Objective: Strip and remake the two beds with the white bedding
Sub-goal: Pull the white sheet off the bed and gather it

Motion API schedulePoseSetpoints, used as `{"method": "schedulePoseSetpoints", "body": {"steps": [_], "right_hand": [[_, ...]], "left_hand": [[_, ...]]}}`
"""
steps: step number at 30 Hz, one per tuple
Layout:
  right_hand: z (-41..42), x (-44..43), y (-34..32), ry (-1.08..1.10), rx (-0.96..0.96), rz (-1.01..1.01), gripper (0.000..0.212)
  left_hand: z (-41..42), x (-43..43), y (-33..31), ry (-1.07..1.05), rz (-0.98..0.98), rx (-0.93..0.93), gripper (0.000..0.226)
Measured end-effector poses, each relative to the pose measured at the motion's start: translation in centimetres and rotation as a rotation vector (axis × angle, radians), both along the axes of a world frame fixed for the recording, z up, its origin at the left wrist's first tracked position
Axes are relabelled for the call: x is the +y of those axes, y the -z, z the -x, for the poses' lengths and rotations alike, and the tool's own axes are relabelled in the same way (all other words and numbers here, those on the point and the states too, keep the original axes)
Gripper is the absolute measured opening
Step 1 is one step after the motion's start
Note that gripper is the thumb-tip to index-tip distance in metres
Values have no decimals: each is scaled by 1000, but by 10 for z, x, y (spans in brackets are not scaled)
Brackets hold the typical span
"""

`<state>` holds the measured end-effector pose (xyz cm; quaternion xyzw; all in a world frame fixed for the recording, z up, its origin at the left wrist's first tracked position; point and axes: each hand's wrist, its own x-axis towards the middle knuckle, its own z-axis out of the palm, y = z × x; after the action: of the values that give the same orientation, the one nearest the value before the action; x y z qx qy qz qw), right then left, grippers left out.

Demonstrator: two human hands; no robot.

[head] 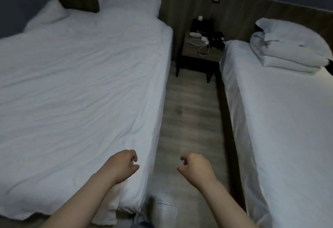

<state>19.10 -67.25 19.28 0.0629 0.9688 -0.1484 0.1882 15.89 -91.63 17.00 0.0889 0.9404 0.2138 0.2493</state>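
While I stand on the floor (189, 119) between the beds, my left hand (124, 164) hovers over the near corner of the left bed (75, 87), fingers curled in and thumb against forefinger (whether it pinches any cloth I cannot tell), and my right hand (196, 168) hangs over the aisle, loosely curled and holding nothing. White bedding lies on both: the left bed has its cover spread but rumpled, with two pillows (129, 4) at the head; the right bed (288, 119) shows a smooth sheet with a folded quilt (288, 47) stacked at its head end. I judge the left bed nearly done and the right one waiting for its quilt. To do it well, I should take the cover's corner in both hands, pull toward the foot to draw out the creases, let the side hang even, then unfold the quilt from the head down. No brand, label or writing can be read; the small things on the nightstand (198, 51) are too dim.
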Motion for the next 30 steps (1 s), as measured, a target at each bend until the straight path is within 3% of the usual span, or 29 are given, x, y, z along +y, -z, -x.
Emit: {"method": "schedulePoseSetpoints", "body": {"steps": [18, 30], "right_hand": [[174, -141, 17, -733, -54, 21, 41], [286, -193, 60, -1401, -145, 16, 45]], "left_hand": [[-3, -117, 28, -662, 53, -54, 13], [-14, -46, 57, -1256, -13, -190, 24]]}}
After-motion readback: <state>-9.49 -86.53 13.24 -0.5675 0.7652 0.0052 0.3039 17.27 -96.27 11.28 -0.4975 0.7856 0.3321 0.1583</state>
